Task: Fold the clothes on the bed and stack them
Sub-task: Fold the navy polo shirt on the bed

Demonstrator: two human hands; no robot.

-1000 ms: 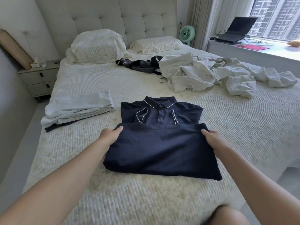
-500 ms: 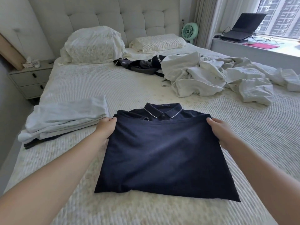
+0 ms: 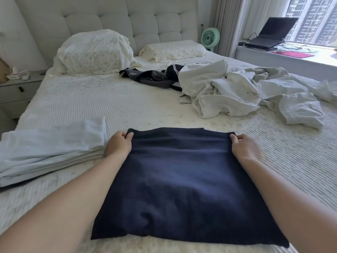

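Both hands pinch the far corners of the navy shirt, left hand and right hand, laying its final fold flat on the bed. Next I judge it must be released, then lifted onto the folded pale stack just left.
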